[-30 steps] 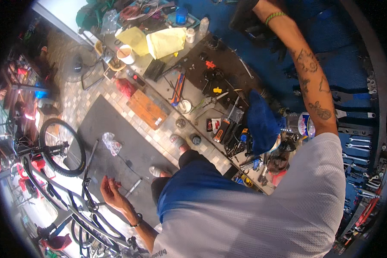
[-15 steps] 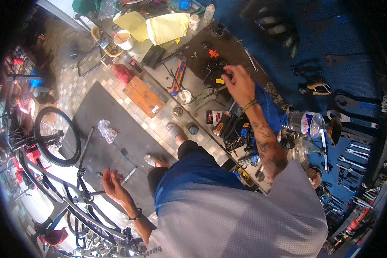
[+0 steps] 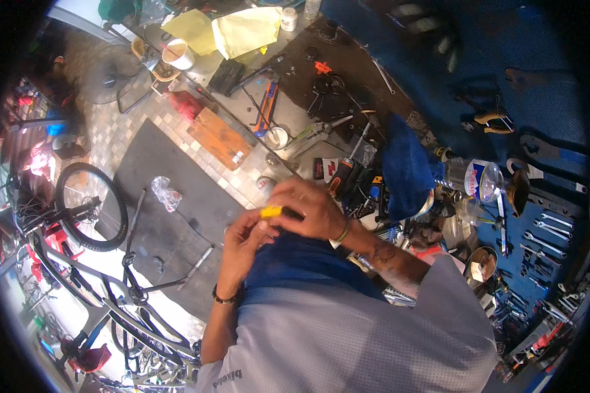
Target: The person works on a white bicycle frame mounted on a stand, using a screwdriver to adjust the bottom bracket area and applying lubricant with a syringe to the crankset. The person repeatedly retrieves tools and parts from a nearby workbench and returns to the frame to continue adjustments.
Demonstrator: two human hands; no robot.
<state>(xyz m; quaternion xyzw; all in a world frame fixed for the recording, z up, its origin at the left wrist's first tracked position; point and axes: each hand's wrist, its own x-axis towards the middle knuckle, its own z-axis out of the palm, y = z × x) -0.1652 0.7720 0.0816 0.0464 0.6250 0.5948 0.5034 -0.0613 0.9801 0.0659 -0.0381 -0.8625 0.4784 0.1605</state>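
In front of my body both hands meet at a small yellow piece (image 3: 271,212), which looks like plastic. The thumb and fingers of my left hand (image 3: 244,237) are closed on its near side. My right hand (image 3: 311,208) grips it from the right, and its curled fingers cover part of the piece. Something dark shows beside it under the right fingers; I cannot make out what it is. An orange cross-shaped piece (image 3: 322,67) lies on the dark mat of the bench.
The bench holds pliers (image 3: 321,131), an orange-and-blue utility knife (image 3: 266,108), a screwdriver (image 3: 340,177) and a blue cloth (image 3: 405,170). Wrenches (image 3: 550,232) hang on the blue tool panel at right. A bicycle (image 3: 121,288) stands at left, beside a dark floor mat (image 3: 170,164).
My right hand has come back from the bench to the front of my body with the yellow piece. My left hand has risen to the right and closed on it too.
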